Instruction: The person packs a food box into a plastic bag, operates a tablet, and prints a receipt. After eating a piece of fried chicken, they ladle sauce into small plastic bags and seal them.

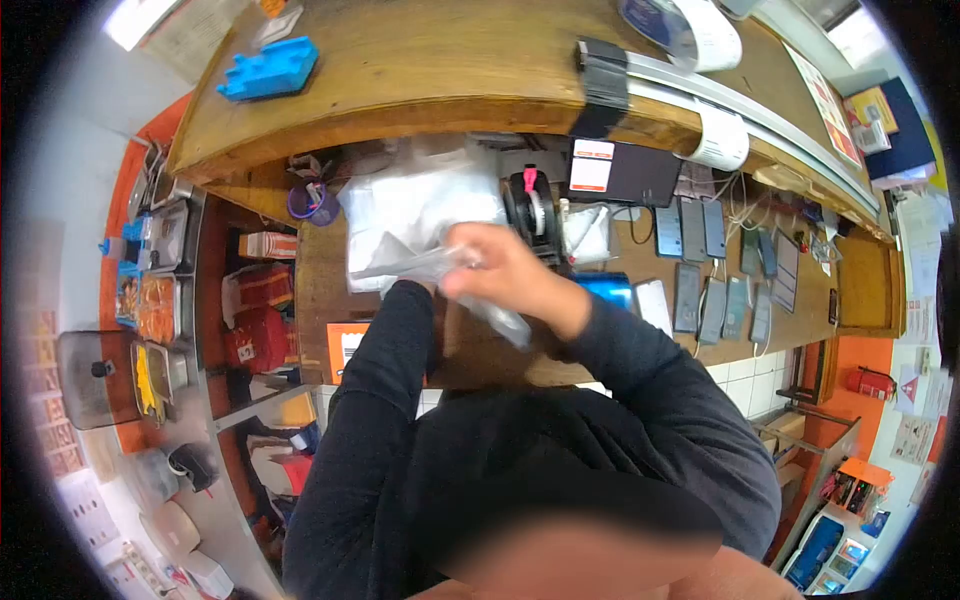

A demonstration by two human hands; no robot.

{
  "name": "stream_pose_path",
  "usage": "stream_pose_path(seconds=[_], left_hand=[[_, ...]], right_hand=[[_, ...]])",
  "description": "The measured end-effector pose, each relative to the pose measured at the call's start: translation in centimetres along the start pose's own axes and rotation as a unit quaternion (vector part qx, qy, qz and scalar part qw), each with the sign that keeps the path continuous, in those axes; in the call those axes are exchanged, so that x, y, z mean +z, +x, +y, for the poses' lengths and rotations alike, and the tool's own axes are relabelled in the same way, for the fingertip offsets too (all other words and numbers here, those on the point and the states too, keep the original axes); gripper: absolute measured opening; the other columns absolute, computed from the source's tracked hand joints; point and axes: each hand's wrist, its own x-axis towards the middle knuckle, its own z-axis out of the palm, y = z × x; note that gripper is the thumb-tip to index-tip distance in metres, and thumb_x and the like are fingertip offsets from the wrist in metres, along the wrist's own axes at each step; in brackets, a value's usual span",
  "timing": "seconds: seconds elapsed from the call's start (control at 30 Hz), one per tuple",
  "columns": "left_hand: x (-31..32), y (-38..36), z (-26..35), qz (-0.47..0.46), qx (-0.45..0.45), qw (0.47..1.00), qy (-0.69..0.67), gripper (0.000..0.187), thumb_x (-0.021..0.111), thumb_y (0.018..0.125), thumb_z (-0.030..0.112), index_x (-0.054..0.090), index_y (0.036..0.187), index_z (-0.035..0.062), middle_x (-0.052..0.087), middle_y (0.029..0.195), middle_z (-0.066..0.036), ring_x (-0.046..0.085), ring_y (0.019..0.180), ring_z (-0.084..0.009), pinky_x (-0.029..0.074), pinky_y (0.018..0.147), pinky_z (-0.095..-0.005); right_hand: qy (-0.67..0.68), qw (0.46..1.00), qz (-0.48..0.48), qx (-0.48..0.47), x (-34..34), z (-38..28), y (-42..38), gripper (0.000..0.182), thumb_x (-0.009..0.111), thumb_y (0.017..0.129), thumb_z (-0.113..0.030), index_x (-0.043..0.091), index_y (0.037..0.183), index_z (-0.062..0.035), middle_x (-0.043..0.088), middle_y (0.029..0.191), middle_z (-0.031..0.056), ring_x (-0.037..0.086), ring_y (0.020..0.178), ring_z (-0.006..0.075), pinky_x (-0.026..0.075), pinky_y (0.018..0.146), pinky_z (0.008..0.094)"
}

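R hand (505,280) w/ clear plastic (410,264), long axis approx. sideways, tip L

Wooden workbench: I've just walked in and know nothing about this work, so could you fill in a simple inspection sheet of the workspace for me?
Surface: wooden bench, partly covered, with bare wood showing.
Job's things: crinkled clear plastic in front of a white plastic-looking stack; motion blur hides detail.
Clutter: several phone-like devices on the right, a purple cup on the left, an orange card near the front.
Grippers: bare hands; the right hand grips the clear plastic, the left is hidden beyond its dark sleeve.
Cables: pale cables tangled among the devices.
Surroundings: raised wooden shelf behind, red fire extinguisher far right.
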Motion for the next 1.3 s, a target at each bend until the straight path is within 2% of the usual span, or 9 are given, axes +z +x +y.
stream_pose_path(seconds=[0.17, 0.33, 0.43, 0.6, 0.87, 1.0, 1.1, 1.17, 1.3], left_hand=[[3.7, -7.9, 10.6, -0.056, 0.077, 0.922, -0.376, 0.066, 0.044, 0.085, 0.047, 0.030, 0.133, 0.0041, 0.038, 0.133, -0.014, 0.040, 0.119, -0.0291, 0.033, 0.098, -0.0418], [10.2, -17.7, 21.1, -0.104, 0.136, 0.699, -0.695, 0.072, 0.043, 0.084, 0.053, 0.028, 0.134, 0.0046, 0.037, 0.134, -0.013, 0.040, 0.119, -0.0289, 0.032, 0.098, -0.0438], [11.0, -19.6, 20.6, -0.042, 0.236, 0.692, -0.681, 0.075, 0.045, 0.080, 0.058, 0.031, 0.132, 0.0056, 0.038, 0.132, -0.012, 0.042, 0.116, -0.0284, 0.033, 0.098, -0.0450], [10.6, -21.5, 21.0, 0.007, 0.078, 0.854, -0.514, 0.044, 0.062, 0.079, 0.008, 0.043, 0.119, 0.0026, 0.055, 0.110, -0.008, 0.055, 0.097, -0.0167, 0.045, 0.084, -0.0298], [14.9, -24.0, 21.9, 0.113, 0.061, 0.759, -0.638, 0.029, 0.054, 0.085, 0.008, 0.050, 0.113, 0.0032, 0.059, 0.101, -0.004, 0.058, 0.086, -0.0120, 0.048, 0.077, -0.0260], [16.7, -24.4, 21.1, 0.187, 0.019, 0.792, -0.581, 0.027, 0.055, 0.086, 0.012, 0.051, 0.111, 0.0026, 0.059, 0.098, -0.005, 0.058, 0.086, -0.0127, 0.049, 0.076, -0.0262], [17.0, -24.8, 20.8, 0.270, 0.020, 0.786, -0.556, 0.026, 0.057, 0.085, 0.017, 0.053, 0.106, 0.0019, 0.061, 0.094, -0.005, 0.059, 0.083, -0.0134, 0.049, 0.074, -0.0255], [16.9, -24.2, 22.3, 0.312, -0.049, 0.801, -0.508, 0.023, 0.058, 0.085, 0.019, 0.054, 0.101, 0.0023, 0.061, 0.088, -0.006, 0.059, 0.077, -0.0128, 0.049, 0.070, -0.0245], [18.7, -21.4, 24.3, 0.344, 0.078, 0.860, -0.369, 0.020, 0.063, 0.081, 0.012, 0.054, 0.096, 0.0032, 0.059, 0.083, -0.002, 0.054, 0.071, -0.0066, 0.044, 0.063, -0.0212]], right_hand=[[0.219, 0.942, 0.250, 0.039, -5.5, -1.8, -6.8, 0.032, 0.062, 0.080, -0.009, 0.043, 0.106, -0.0057, 0.059, 0.087, 0.0053, 0.056, 0.074, 0.0090, 0.048, 0.056, 0.0205], [0.209, 0.896, 0.363, 0.144, -7.2, 5.6, -11.9, 0.032, 0.052, 0.086, -0.013, 0.044, 0.116, -0.0069, 0.064, 0.090, 0.0074, 0.058, 0.074, 0.0089, 0.045, 0.047, 0.0198], [0.141, 0.906, 0.348, 0.195, -8.2, 6.2, -14.1, 0.033, 0.052, 0.086, -0.013, 0.045, 0.117, -0.0059, 0.064, 0.092, 0.0068, 0.059, 0.079, 0.0098, 0.046, 0.049, 0.0214], [0.102, 0.944, 0.262, 0.174, -10.1, 4.9, -15.0, 0.030, 0.054, 0.085, -0.015, 0.049, 0.113, -0.0056, 0.063, 0.092, 0.0073, 0.060, 0.084, 0.0110, 0.047, 0.053, 0.0222], [0.105, 0.953, 0.243, 0.146, -10.7, 6.4, -13.8, 0.032, 0.056, 0.084, -0.015, 0.049, 0.115, -0.0082, 0.062, 0.087, 0.0035, 0.057, 0.073, 0.0081, 0.046, 0.055, 0.0213], [-0.289, 0.893, 0.344, -0.021, -10.4, 9.4, -13.5, 0.041, 0.063, 0.079, -0.026, 0.049, 0.109, -0.0016, 0.057, 0.101, 0.0178, 0.056, 0.075, 0.0209, 0.045, 0.070, 0.0330], [-0.322, 0.856, 0.401, -0.055, -9.1, 7.5, -14.3, 0.030, 0.061, 0.081, -0.023, 0.055, 0.100, -0.0017, 0.059, 0.092, 0.0123, 0.054, 0.075, 0.0164, 0.044, 0.068, 0.0288], [0.004, 0.970, 0.235, 0.061, -5.8, 5.3, -15.1, 0.017, 0.059, 0.083, -0.019, 0.060, 0.086, -0.0025, 0.060, 0.075, 0.0019, 0.053, 0.068, 0.0093, 0.044, 0.063, 0.0250], [-0.018, 0.990, 0.025, 0.139, -1.1, 2.9, -15.3, 0.018, 0.054, 0.087, -0.017, 0.058, 0.083, -0.0002, 0.057, 0.075, 0.0006, 0.052, 0.070, 0.0071, 0.042, 0.063, 0.0213]])
